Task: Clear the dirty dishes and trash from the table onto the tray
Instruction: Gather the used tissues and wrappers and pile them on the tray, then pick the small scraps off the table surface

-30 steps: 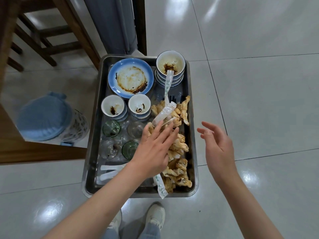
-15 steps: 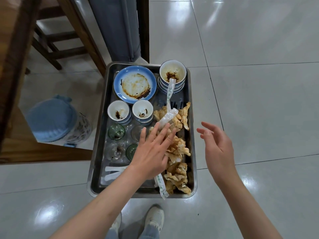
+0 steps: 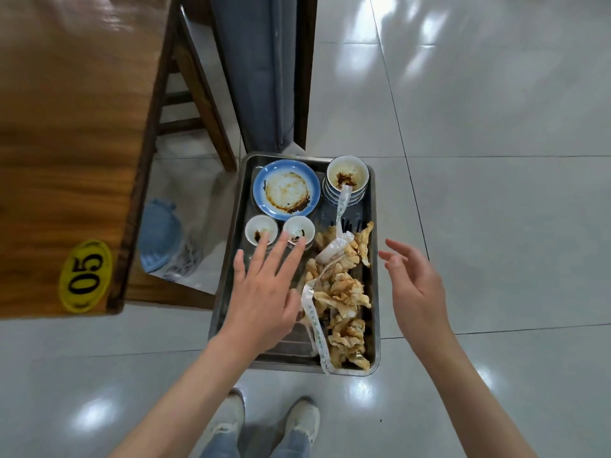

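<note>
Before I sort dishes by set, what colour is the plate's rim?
Blue, around a white sauce-stained centre; head view.

The left hand (image 3: 264, 292) is hovering spread flat over the tray (image 3: 228, 292); the right hand (image 3: 415, 289) is hanging relaxed just beside its edge.

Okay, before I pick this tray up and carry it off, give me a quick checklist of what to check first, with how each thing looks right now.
1. Both hands free: ok. Left hand and right hand are open, holding nothing.
2. Hands on the tray rim: not ok. Neither hand grips it.
3. Stacked bowls steady: cannot tell. A wrapper strip hangs out of the top one.
4. Trash inside the tray: not ok. A paper wrapper sticks out past the near rim.
5. Blue plate lying flat: ok.
6. Table fully cleared: cannot tell, only part shows.
</note>
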The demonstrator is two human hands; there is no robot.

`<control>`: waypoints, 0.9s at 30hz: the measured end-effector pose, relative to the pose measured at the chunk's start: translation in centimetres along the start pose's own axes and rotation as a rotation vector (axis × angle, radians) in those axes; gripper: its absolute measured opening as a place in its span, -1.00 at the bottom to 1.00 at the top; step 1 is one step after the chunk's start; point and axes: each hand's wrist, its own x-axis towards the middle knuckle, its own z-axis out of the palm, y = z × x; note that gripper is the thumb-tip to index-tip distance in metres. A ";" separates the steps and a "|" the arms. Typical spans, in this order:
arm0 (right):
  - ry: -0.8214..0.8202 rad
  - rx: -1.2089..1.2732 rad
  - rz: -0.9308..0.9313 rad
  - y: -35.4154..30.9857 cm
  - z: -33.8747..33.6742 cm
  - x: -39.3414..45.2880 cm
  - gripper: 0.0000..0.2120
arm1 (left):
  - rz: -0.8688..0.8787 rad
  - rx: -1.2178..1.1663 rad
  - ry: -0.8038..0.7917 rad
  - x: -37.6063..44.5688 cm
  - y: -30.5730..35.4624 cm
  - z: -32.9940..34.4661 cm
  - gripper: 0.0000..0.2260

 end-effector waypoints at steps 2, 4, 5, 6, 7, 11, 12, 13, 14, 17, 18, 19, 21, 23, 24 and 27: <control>-0.028 -0.019 -0.033 -2.3 -0.2 -0.5 -0.75 | -0.030 -0.008 0.029 -0.6 -0.3 -2.7 -0.30; -0.055 -0.049 -0.072 -4.6 -0.2 -1.1 -0.73 | -0.048 -0.014 0.062 -1.3 -0.4 -5.6 -0.29; -0.067 -0.058 -0.089 -5.6 -0.3 -1.5 -0.72 | -0.059 -0.025 0.081 -1.7 -0.4 -7.1 -0.29; -0.083 -0.058 -0.102 -6.9 -0.2 -2.0 -0.71 | -0.077 -0.038 0.098 -2.3 -0.4 -8.8 -0.31; -0.100 -0.056 -0.118 -8.3 -0.2 -2.6 -0.71 | -0.096 -0.053 0.122 -3.0 -0.4 -10.7 -0.33; -0.184 -0.136 -0.196 -13.1 0.2 -4.9 -0.68 | -0.194 -0.134 0.201 -5.9 -0.7 -17.1 -0.39; -0.197 -0.162 -0.220 -14.2 0.4 -5.4 -0.67 | -0.213 -0.160 0.219 -6.7 -1.0 -18.6 -0.41; -0.212 -0.185 -0.243 -15.3 0.7 -6.2 -0.66 | -0.236 -0.185 0.238 -7.9 -1.4 -20.1 -0.42; -0.223 -0.200 -0.259 -16.3 1.0 -6.8 -0.66 | -0.258 -0.210 0.257 -8.9 -1.7 -21.3 -0.42; -0.273 -0.242 -0.299 -18.8 2.6 -8.6 -0.65 | -0.308 -0.264 0.325 -12.4 -3.6 -24.6 -0.46; -0.297 -0.257 -0.303 -19.5 3.4 -9.2 -0.64 | -0.323 -0.278 0.348 -13.5 -4.4 -25.4 -0.47; -0.326 -0.278 -0.310 -20.2 4.4 -9.9 -0.63 | -0.347 -0.296 0.374 -14.7 -5.3 -26.2 -0.48; -0.381 -0.314 -0.330 -21.7 6.6 -11.0 -0.60 | -0.396 -0.331 0.424 -16.8 -7.5 -27.7 -0.49; -0.426 -0.315 -0.357 -23.3 9.4 -12.2 -0.59 | -0.450 -0.355 0.435 -18.9 -10.2 -28.9 -0.50; -0.447 -0.322 -0.370 -24.1 10.7 -12.8 -0.60 | -0.474 -0.366 0.424 -19.9 -11.4 -29.4 -0.51; -0.468 -0.353 -0.388 -26.4 15.5 -14.0 -0.59 | -0.510 -0.408 0.390 -22.4 -15.5 -30.7 -0.52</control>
